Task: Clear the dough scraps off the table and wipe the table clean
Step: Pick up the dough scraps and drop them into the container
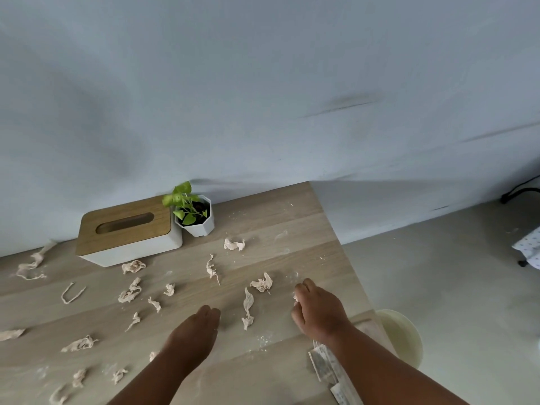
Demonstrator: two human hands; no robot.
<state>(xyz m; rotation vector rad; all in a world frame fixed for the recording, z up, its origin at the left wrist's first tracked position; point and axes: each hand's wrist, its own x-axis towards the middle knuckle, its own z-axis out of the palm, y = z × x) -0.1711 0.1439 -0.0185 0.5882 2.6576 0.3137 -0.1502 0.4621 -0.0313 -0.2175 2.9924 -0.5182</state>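
Several pale pink dough scraps lie scattered over the wooden table [277, 217], among them a long strip [247, 308] between my hands, a crumpled piece [262, 283] and one farther back [233, 244]. My left hand [194, 331] lies flat on the table with its fingers straight and together, holding nothing. My right hand [317, 309] has curled fingers near the table's right edge and pinches a small bit of dough [295, 298]. Flour smudges [264, 340] dust the wood near both hands.
A white tissue box with a wooden lid [128, 229] and a small potted plant [194, 217] stand at the back by the wall. A pale round bin [401, 334] sits on the floor beside the table's right edge. A floured tool [321, 363] lies under my right forearm.
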